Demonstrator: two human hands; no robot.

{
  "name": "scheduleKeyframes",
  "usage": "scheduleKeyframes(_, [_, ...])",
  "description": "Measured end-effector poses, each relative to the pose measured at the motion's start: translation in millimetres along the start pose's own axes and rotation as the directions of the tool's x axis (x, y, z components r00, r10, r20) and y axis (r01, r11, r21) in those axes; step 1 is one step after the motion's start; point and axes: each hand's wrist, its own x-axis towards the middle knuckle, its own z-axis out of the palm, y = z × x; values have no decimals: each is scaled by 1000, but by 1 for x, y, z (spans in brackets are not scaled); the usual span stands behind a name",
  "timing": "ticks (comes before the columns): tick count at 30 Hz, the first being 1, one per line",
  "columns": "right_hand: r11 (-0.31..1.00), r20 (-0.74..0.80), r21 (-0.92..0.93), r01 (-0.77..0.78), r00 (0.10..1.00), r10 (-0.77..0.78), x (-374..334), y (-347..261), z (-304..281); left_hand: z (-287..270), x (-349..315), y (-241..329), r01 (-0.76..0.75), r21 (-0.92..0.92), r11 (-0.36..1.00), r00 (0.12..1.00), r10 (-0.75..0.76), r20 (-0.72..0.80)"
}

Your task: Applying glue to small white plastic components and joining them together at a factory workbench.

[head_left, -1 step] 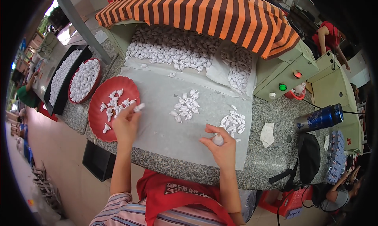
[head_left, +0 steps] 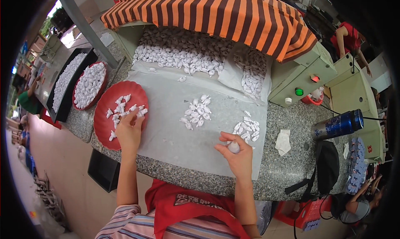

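Over the red scalloped plate (head_left: 109,135) is my left hand (head_left: 128,132), its thumb and fingers apart. A small white molded piece (head_left: 142,111) lies just past its fingertips, among several similar pieces in the plate. At the right of the white sheet, my right hand (head_left: 239,156) is closed round a small whitish bottle (head_left: 233,147) with a narrow tip; the fingers hide part of it. A pile of oval white pieces (head_left: 199,110) lies between my hands. Slim white pieces (head_left: 249,126) lie just beyond my right fingers.
A white sheet (head_left: 166,143) covers the granite bench. Behind it, many white pieces (head_left: 179,55) fill a machine opening under a striped cloth (head_left: 208,10). A red bowl (head_left: 89,85) and black tray (head_left: 68,78) stand left; a blue flask (head_left: 337,124) lies right.
My left hand has moved slightly left over the plate, and the white piece it held has been let go there. My right hand has shifted slightly right and down with the bottle.
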Motion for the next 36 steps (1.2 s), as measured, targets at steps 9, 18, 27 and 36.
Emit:
scheduleKeyframes(9, [999,-41,-50,-17,999,15,-14,-8,-8,74,-33,64,-409,-23,912,893,406,193])
scheduleKeyframes(18, [999,-177,-19,27,984,-30,-19,-14,-24,79,-28,82,-462,-186,868,843,494,211])
scheduleKeyframes(27, [985,-82,130,114,991,-104,-20,-25,-22,43,-58,106,610,-722,328,707,187,682])
scheduleKeyframes(36, [930,-356,245,275,917,-177,-40,-24,-41,49,-81,133,565,-747,351,726,220,652])
